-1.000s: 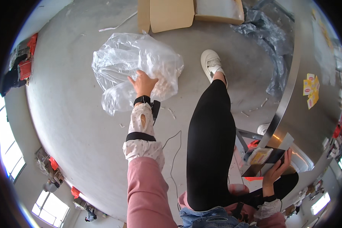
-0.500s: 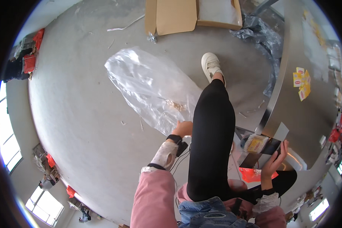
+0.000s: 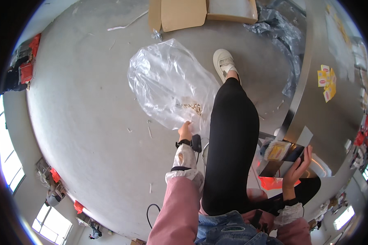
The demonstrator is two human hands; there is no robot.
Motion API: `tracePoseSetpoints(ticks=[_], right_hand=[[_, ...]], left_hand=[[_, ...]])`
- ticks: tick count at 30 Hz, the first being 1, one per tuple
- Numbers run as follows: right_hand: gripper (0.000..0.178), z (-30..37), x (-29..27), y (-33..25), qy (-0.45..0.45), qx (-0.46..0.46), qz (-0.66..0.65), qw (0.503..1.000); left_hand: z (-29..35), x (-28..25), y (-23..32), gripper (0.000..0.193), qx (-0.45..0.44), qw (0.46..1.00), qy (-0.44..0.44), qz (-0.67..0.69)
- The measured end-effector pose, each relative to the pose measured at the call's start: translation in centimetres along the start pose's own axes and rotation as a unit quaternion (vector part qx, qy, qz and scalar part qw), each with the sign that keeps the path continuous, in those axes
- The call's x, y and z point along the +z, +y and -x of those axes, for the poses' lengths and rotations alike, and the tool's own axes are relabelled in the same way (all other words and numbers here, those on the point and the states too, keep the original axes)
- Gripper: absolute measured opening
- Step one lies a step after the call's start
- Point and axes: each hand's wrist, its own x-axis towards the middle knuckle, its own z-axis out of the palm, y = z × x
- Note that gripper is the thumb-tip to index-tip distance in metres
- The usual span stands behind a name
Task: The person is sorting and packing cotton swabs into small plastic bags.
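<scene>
My left hand (image 3: 185,131) is closed on the near edge of a large clear plastic bag (image 3: 163,77), which spreads puffed up over the floor. Small tan pieces (image 3: 194,108) show inside the bag, close to that hand; they are too small to name. At the right, my right hand (image 3: 297,171) has its fingers stretched out along the edge of a shiny metal holder (image 3: 270,171). In the holder lies a clear pack of thin white sticks (image 3: 277,150) with a yellow label, apparently cotton swabs. The fingers do not wrap round the pack.
A metal table (image 3: 315,118) stands on the right, with yellow-and-white cards (image 3: 327,83) on it. An open cardboard box (image 3: 183,15) lies at the far side beside crumpled grey plastic (image 3: 280,30). A red bag (image 3: 270,183) sits under the holder. Scraps litter the floor.
My left hand has moved slightly left and away from me, holding the bag. The bag has puffed up and swung right, and its tan pieces show more clearly. My right hand has hardly moved.
</scene>
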Motion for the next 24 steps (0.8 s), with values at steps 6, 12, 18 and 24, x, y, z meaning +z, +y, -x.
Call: tracePoseSetpoints(ticks=[6,12,18,24], right_hand=[[0.039,0.1,-0.3,0.8,0.009,-0.003,-0.002,1.0],[0.036,-0.6,-0.7,0.9,0.034,0.0,-0.044,0.998],[0.039,-0.8,-0.9,-0.9,0.051,-0.02,-0.146,0.988],[0.04,-1.7,-3.3,-4.0,0.079,-0.042,-0.159,0.983]], left_hand=[[2.3,-3.9,8.4,0.038,-0.102,0.8,0.188,0.561],[9.1,-12.4,13.3,0.057,-0.007,0.713,0.115,0.692],[13.6,-21.6,17.1,0.064,0.142,0.727,0.058,0.669],[20.1,-28.3,22.8,0.065,0.25,0.765,0.067,0.589]])
